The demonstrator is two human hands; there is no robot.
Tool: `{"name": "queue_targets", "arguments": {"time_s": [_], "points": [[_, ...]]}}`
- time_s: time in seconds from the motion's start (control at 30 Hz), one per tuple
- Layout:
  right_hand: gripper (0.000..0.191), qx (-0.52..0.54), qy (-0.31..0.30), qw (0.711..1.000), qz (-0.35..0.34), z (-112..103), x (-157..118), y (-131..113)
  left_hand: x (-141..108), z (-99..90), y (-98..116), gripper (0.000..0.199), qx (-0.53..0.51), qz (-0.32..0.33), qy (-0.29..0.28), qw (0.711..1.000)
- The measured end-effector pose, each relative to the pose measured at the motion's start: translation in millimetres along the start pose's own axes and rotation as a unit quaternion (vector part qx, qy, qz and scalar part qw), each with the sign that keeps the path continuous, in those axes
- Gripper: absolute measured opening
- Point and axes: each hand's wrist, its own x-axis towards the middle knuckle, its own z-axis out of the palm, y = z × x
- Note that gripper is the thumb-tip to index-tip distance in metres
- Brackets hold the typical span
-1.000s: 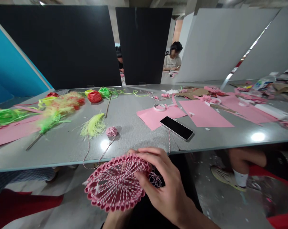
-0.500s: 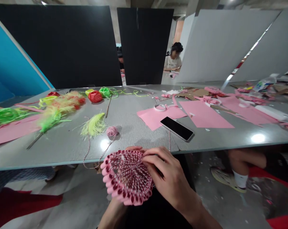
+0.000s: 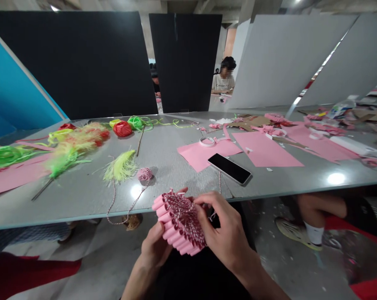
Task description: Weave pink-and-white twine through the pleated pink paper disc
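A ring of rolled pink paper tubes (image 3: 169,223), laced across its face with red-and-white twisted string (image 3: 185,213), is held tilted in front of me at the table's edge. My left hand (image 3: 155,243) grips it from the lower left, thumb on the outer tubes, other fingers mostly hidden behind. My right hand (image 3: 224,227) is closed at the right side of the ring, thumb and index finger pinched at the string. A loose end hangs beside the right fingers. The ball of the same string (image 3: 144,174) lies on the table, its strand looping over the edge.
A phone (image 3: 229,168) lies beside pink paper sheets (image 3: 266,150) and a roll of white tape (image 3: 207,142). Yellow-green fringe (image 3: 121,166), a stick (image 3: 140,141) and a red ball of raffia (image 3: 122,128) are to the left. Black panels (image 3: 188,62) stand behind; another person's leg (image 3: 316,216) is at right.
The ring has turned so its outer tubes face me more, and moved slightly right. My left hand has come into view with its thumb on the side. The right hand still pinches at the string.
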Motion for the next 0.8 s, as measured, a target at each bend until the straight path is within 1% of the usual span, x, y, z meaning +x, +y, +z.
{"name": "queue_targets", "arguments": {"time_s": [0.07, 0.1, 0.13, 0.2, 0.23, 0.27, 0.3, 0.33, 0.37, 0.4, 0.43, 0.47, 0.5, 0.57, 0.63, 0.7, 0.73, 0.8], "points": [[0.020, 0.021, 0.008, 1.000, 0.005, -6.7, -1.2, -4.5, 4.1, 5.4, 2.3, 0.066, 0.003, 0.014, -0.003, 1.000], [0.022, 0.028, 0.000, 0.999, 0.014, -10.1, -2.2, -7.3, 5.5, 7.5, 2.8, 0.063, 0.005, 0.021, 0.003, 1.000], [0.030, 0.034, -0.017, 0.999, 0.026, -12.8, -3.5, -10.3, 6.2, 8.9, 2.7, 0.064, 0.012, 0.028, 0.013, 0.999], [0.061, 0.038, -0.060, 0.996, 0.049, -14.8, -6.6, -15.4, 5.9, 10.5, 1.0, 0.067, 0.035, 0.038, 0.046, 0.998], [0.073, 0.040, -0.078, 0.995, 0.056, -14.0, -8.0, -16.6, 5.0, 10.7, -0.1, 0.068, 0.049, 0.042, 0.062, 0.996], [0.075, 0.045, -0.088, 0.993, 0.063, -12.4, -9.0, -16.4, 3.9, 10.6, -0.8, 0.070, 0.065, 0.046, 0.072, 0.994], [0.065, 0.055, -0.087, 0.992, 0.076, -10.7, -9.4, -14.6, 2.8, 10.0, -0.8, 0.071, 0.082, 0.048, 0.075, 0.993], [0.049, 0.072, -0.078, 0.989, 0.100, -9.5, -9.0, -11.2, 1.7, 9.1, 0.0, 0.072, 0.100, 0.047, 0.072, 0.991], [0.032, 0.098, -0.066, 0.984, 0.133, -9.2, -8.0, -6.5, 0.7, 7.8, 1.7, 0.073, 0.118, 0.040, 0.061, 0.990], [0.024, 0.133, -0.056, 0.975, 0.170, -10.0, -6.2, -1.2, 0.0, 6.1, 4.1, 0.072, 0.139, 0.032, 0.046, 0.989], [0.025, 0.173, -0.052, 0.961, 0.207, -11.7, -3.9, 4.3, -0.6, 4.3, 6.7, 0.069, 0.160, 0.024, 0.032, 0.986], [0.030, 0.215, -0.053, 0.946, 0.238, -13.8, -1.4, 9.1, -0.9, 2.6, 9.0, 0.067, 0.177, 0.023, 0.025, 0.984], [0.035, 0.257, -0.063, 0.930, 0.257, -15.7, 1.1, 12.7, -0.9, 1.4, 10.5, 0.067, 0.184, 0.029, 0.023, 0.982], [0.040, 0.326, -0.102, 0.900, 0.270, -15.8, 5.0, 15.4, 0.2, 1.7, 10.1, 0.070, 0.155, 0.048, 0.037, 0.986], [0.041, 0.360, -0.141, 0.882, 0.270, -9.5, 6.3, 13.2, 3.1, 6.4, 5.1, 0.073, 0.099, 0.052, 0.051, 0.992], [0.042, 0.369, -0.162, 0.876, 0.264, 1.2, 4.4, 9.5, 7.3, 14.4, -1.6, 0.074, 0.048, 0.044, 0.052, 0.996], [0.043, 0.365, -0.160, 0.879, 0.263, 6.6, 2.1, 8.2, 9.6, 18.5, -4.5, 0.073, 0.017, 0.050, 0.058, 0.997], [0.044, 0.343, -0.136, 0.889, 0.270, 14.3, -4.7, 7.0, 13.8, 25.0, -7.9, 0.063, -0.032, 0.063, 0.087, 0.994]]}}
